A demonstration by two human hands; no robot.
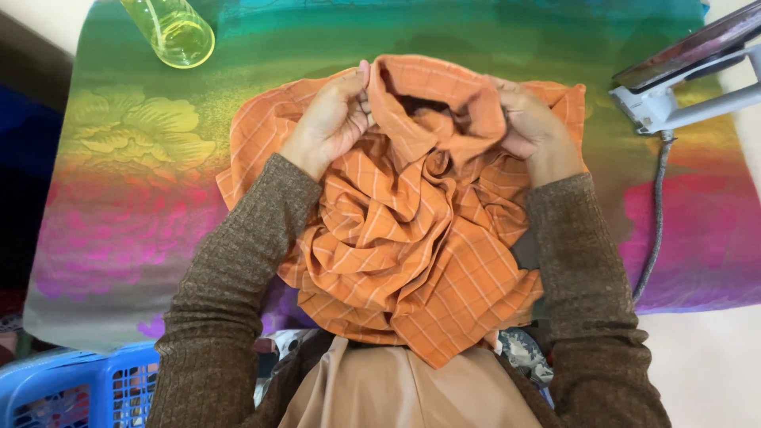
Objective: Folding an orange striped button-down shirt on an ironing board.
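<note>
Both hands are buried in the top edge of an orange checked cloth (412,230) that lies bunched in deep folds on a table covered with a rainbow-coloured flowered cover (119,158). The left hand (333,119) is closed on the cloth's upper left edge, thumb and fingers pinching a fold, and the right hand (527,119) is closed on the upper right edge in the same way; between them the fabric stands up in a rolled opening, which may be a collar or a hem, though the folds hide too much to say. The lower part of the cloth hangs over the near edge of the table toward the person's lap. Both arms wear brown knitted sleeves (230,301). A yellow see-through plastic bottle (173,30) lies on its side at the far left of the cover, well apart from the cloth. An iron (682,71) rests at the right edge, its grey cord (656,222) trailing down. A blue plastic basket (79,388) sits at the lower left, beside the table.
</note>
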